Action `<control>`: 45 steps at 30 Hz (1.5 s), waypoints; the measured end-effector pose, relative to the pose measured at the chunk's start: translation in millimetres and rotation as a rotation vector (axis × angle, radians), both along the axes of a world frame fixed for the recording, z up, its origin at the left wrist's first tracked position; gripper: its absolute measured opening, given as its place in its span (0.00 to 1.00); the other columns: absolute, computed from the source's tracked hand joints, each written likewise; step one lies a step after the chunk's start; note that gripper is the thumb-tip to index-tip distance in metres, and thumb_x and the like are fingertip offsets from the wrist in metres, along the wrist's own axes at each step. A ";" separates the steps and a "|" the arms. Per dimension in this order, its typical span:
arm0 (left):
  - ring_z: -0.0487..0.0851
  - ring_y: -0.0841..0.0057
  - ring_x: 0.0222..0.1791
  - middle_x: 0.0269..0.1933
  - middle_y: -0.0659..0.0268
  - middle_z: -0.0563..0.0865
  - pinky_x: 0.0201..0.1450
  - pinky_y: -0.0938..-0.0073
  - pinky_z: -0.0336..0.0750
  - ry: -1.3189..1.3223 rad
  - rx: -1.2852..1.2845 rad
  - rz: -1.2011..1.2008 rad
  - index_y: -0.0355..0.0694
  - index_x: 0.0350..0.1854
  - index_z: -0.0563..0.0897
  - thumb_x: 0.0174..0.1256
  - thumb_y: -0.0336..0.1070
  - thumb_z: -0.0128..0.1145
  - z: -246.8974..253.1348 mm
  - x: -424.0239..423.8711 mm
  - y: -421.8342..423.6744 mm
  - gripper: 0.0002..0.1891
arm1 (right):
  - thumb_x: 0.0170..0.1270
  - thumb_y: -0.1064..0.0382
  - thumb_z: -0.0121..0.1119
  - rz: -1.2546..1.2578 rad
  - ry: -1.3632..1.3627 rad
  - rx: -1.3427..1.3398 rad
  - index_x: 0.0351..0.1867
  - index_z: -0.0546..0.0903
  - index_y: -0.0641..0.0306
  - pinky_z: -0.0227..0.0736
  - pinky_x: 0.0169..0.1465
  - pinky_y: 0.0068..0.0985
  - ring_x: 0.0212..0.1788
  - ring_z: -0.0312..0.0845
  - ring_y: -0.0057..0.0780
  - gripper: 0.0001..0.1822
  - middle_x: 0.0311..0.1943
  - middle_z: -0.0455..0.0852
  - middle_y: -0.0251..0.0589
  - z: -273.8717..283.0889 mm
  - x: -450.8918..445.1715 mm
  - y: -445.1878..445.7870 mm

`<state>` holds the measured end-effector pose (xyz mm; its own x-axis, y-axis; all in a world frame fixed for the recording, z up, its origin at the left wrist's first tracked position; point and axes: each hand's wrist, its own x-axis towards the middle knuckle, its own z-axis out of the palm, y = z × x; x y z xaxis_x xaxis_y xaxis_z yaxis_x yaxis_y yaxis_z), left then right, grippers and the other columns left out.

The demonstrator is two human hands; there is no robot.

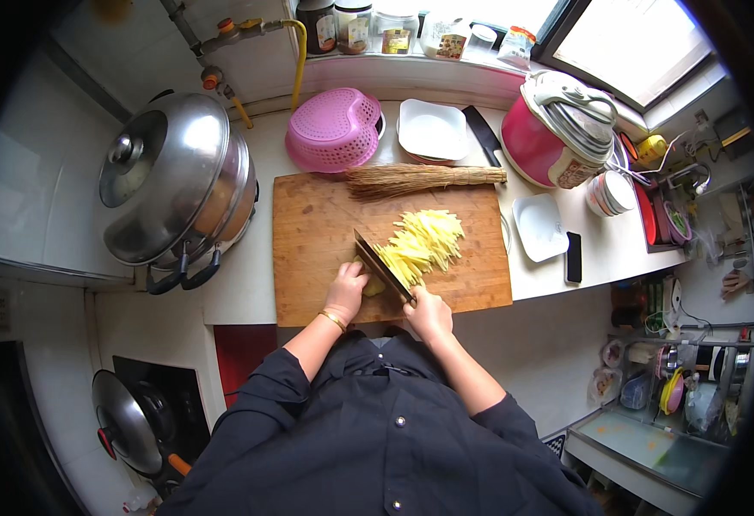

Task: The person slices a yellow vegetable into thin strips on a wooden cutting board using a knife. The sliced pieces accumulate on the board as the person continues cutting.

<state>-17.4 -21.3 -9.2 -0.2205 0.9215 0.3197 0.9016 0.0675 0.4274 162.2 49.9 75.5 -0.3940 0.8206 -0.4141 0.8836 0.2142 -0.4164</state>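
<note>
My right hand grips the handle of a cleaver, its blade standing on edge on a wooden cutting board. My left hand presses a pale yellow piece of vegetable, perhaps potato, against the blade's left side; fingers and blade partly hide it. To the right of the blade lies a heap of thin yellow strips, some touching the cleaver. A straw whisk broom rests along the board's far edge.
A large lidded steel steamer stands at left. Behind the board are a pink colander, white square plates and a black-bladed knife. A pink rice cooker, a white dish and a black phone are at right.
</note>
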 end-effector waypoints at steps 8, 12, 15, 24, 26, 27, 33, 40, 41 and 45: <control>0.78 0.63 0.46 0.43 0.62 0.82 0.45 0.67 0.78 -0.091 -0.010 0.006 0.41 0.34 0.85 0.51 0.28 0.53 -9.7 -5.3 -0.3 0.10 | 0.57 0.57 0.57 0.106 0.020 0.039 0.36 0.75 0.60 0.76 0.42 0.44 0.37 0.82 0.52 0.11 0.31 0.85 0.52 18.4 0.6 -15.9; 0.78 0.62 0.46 0.42 0.62 0.82 0.45 0.67 0.78 -0.062 0.011 -0.005 0.40 0.34 0.86 0.51 0.28 0.54 -10.4 -6.2 0.0 0.10 | 0.57 0.58 0.56 0.146 0.000 0.061 0.35 0.74 0.62 0.76 0.42 0.45 0.36 0.82 0.52 0.10 0.30 0.85 0.54 24.2 1.8 -21.5; 0.78 0.62 0.46 0.43 0.61 0.83 0.45 0.67 0.78 -0.045 0.005 0.011 0.40 0.34 0.86 0.52 0.28 0.54 -12.0 -6.2 0.9 0.10 | 0.58 0.59 0.56 0.147 -0.015 0.052 0.35 0.74 0.62 0.76 0.42 0.44 0.35 0.83 0.52 0.10 0.29 0.85 0.54 24.5 5.2 -24.7; 0.78 0.62 0.49 0.44 0.61 0.83 0.47 0.69 0.79 -0.009 -0.023 -0.051 0.41 0.37 0.86 0.52 0.27 0.52 -19.7 -11.8 0.8 0.12 | 0.58 0.60 0.55 0.166 -0.071 -0.002 0.36 0.73 0.65 0.76 0.42 0.45 0.37 0.82 0.53 0.11 0.31 0.85 0.56 16.1 -14.1 -21.1; 0.78 0.62 0.50 0.45 0.62 0.83 0.47 0.69 0.79 -0.009 -0.069 -0.036 0.41 0.37 0.86 0.52 0.27 0.51 -20.3 -11.3 0.9 0.12 | 0.58 0.60 0.56 0.171 -0.070 -0.002 0.36 0.73 0.66 0.76 0.43 0.45 0.37 0.82 0.54 0.11 0.32 0.84 0.57 14.4 -20.9 -18.7; 0.78 0.62 0.50 0.45 0.62 0.83 0.47 0.69 0.79 -0.009 -0.092 -0.029 0.41 0.36 0.86 0.52 0.27 0.51 -20.0 -10.8 1.2 0.12 | 0.58 0.61 0.56 0.167 -0.066 -0.004 0.36 0.73 0.66 0.76 0.43 0.45 0.37 0.82 0.54 0.11 0.31 0.84 0.57 13.5 -22.8 -18.2; 0.78 0.63 0.49 0.45 0.64 0.82 0.45 0.70 0.80 0.006 -0.095 -0.010 0.41 0.31 0.85 0.51 0.27 0.52 -11.6 -9.0 1.2 0.10 | 0.57 0.61 0.57 0.151 -0.044 -0.013 0.37 0.74 0.66 0.75 0.44 0.46 0.38 0.82 0.55 0.12 0.32 0.84 0.57 1.7 -32.8 -13.5; 0.77 0.65 0.48 0.41 0.64 0.81 0.46 0.71 0.79 0.008 -0.125 -0.005 0.40 0.28 0.84 0.50 0.28 0.52 -8.4 -11.5 0.6 0.08 | 0.57 0.61 0.56 0.153 -0.006 -0.023 0.37 0.74 0.66 0.75 0.45 0.46 0.39 0.82 0.55 0.12 0.32 0.84 0.58 13.9 -25.0 -12.0; 0.77 0.65 0.48 0.41 0.64 0.81 0.46 0.71 0.79 0.005 -0.111 -0.006 0.40 0.28 0.84 0.50 0.28 0.52 -7.5 -12.0 0.7 0.08 | 0.58 0.60 0.56 0.157 -0.007 -0.025 0.37 0.73 0.67 0.75 0.45 0.46 0.39 0.82 0.55 0.12 0.31 0.84 0.58 16.2 -20.9 -12.6; 0.77 0.65 0.48 0.41 0.64 0.81 0.48 0.72 0.78 0.009 -0.090 -0.032 0.41 0.30 0.84 0.50 0.28 0.51 -5.1 -11.1 1.1 0.08 | 0.58 0.61 0.55 0.150 -0.063 -0.045 0.37 0.73 0.67 0.75 0.45 0.46 0.39 0.82 0.55 0.11 0.32 0.84 0.59 15.8 -5.9 -17.4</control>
<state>-28.5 -20.1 -14.3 -0.1882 0.9532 0.2367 0.9075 0.0766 0.4131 156.3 32.5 91.4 -0.4824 0.7345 -0.4773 0.8680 0.3276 -0.3731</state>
